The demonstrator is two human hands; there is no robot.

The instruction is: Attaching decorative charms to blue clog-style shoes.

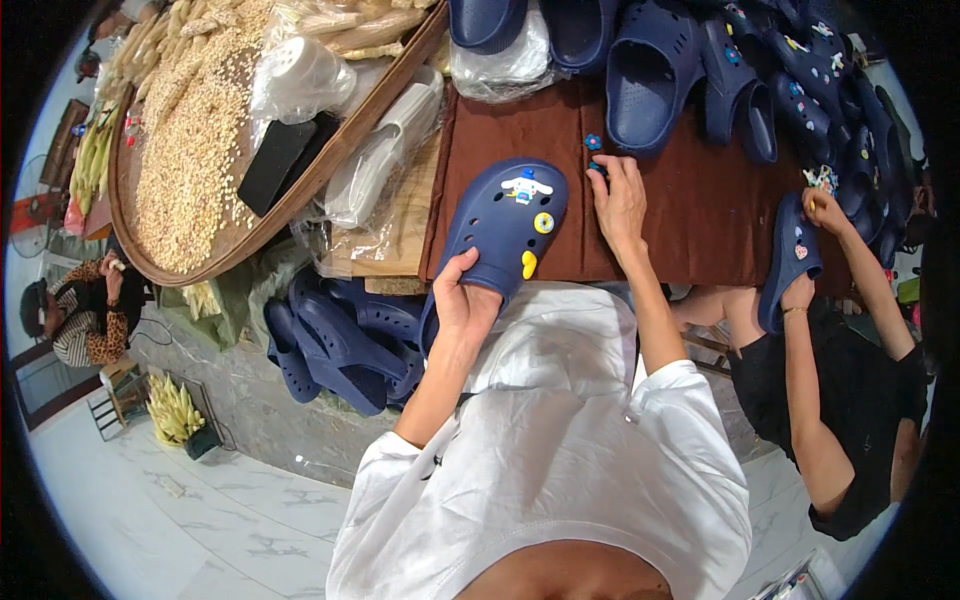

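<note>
Head view, looking down: left hand (pixel 462 300) grips a navy clog (pixel 500 235) by its heel end, thumb over the rim, fingers wrapped underneath, so it's closed on the shoe. Clog is tilted up off the worktop (pixel 690 225), toe resting near the brown cloth's left edge. Already on the clog's upper: a white cartoon-dog charm (pixel 525 186), a round yellow charm (pixel 543 222) and a yellow bean-shaped charm (pixel 528 264).

Right hand (pixel 620 200) lies just right of the clog, palm down on the cloth, fingers narrow and curled at a small dark charm (pixel 597 168); can't tell if it's actually pinched yet. A blue flower charm (pixel 593 142) sits just beyond that, further from the clog.

Risks, as I judge them: charm is tiny and dark on a dark cloth, so a fingertip pinch could flick it away or miss it. Clog is held w/ one hand at the heel only, so pressing on the toe may make it pivot or slip. Co-worker's hand (pixel 825 210) and their own clog (pixel 790 260) work well to the right of the clog; reaching that way could bump them.

Pose: left forearm comes up from the body, wrist bent back, elbow tucked. Right arm is stretched forward, nearly straight, wrist flat.
</note>
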